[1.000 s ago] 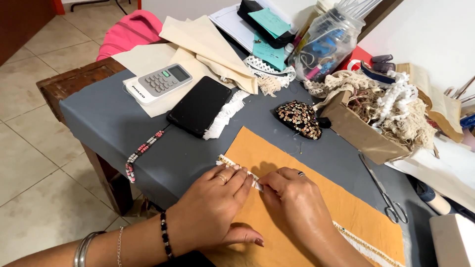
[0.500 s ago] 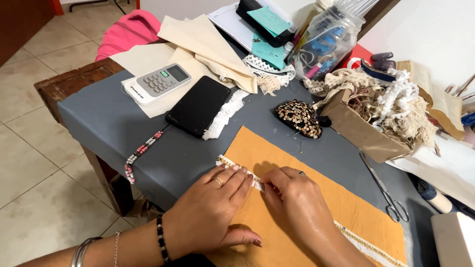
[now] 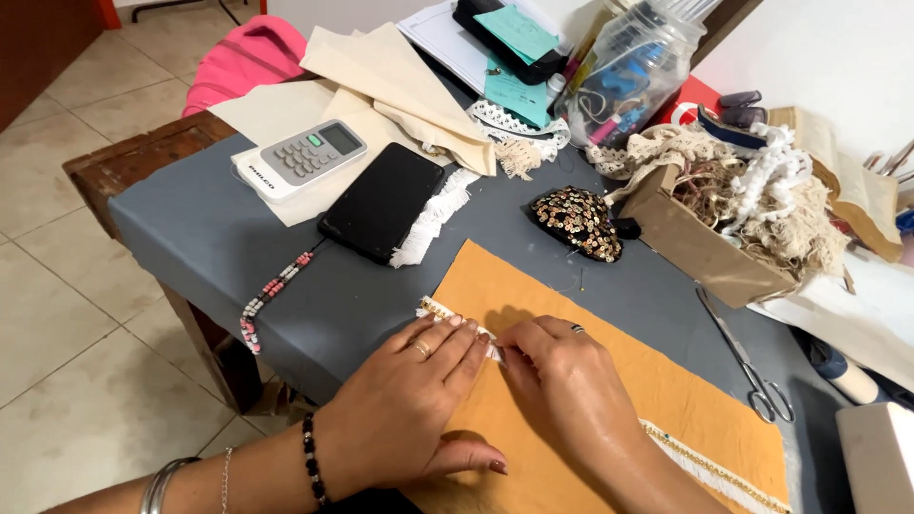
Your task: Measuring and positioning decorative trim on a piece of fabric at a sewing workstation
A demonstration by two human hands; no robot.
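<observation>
An orange fabric sheet (image 3: 609,381) lies on the grey table cover (image 3: 209,228). A white fringe trim with gold beads (image 3: 440,312) runs along its near edge and shows again at the lower right. My left hand (image 3: 409,400) lies flat on the trim, fingers pressing it down. My right hand (image 3: 562,381) pinches the trim just beside those fingertips. Both hands touch each other at the trim.
A black phone (image 3: 381,200), a grey remote control (image 3: 300,157) and a beaded strap (image 3: 271,295) lie to the left. A sequinned pouch (image 3: 576,224), a cardboard box of lace (image 3: 724,238), scissors (image 3: 747,357) and a clear jar (image 3: 633,71) sit behind and right.
Both hands stay on the trim with only slight finger shifts; the left arm has drawn in a little.
</observation>
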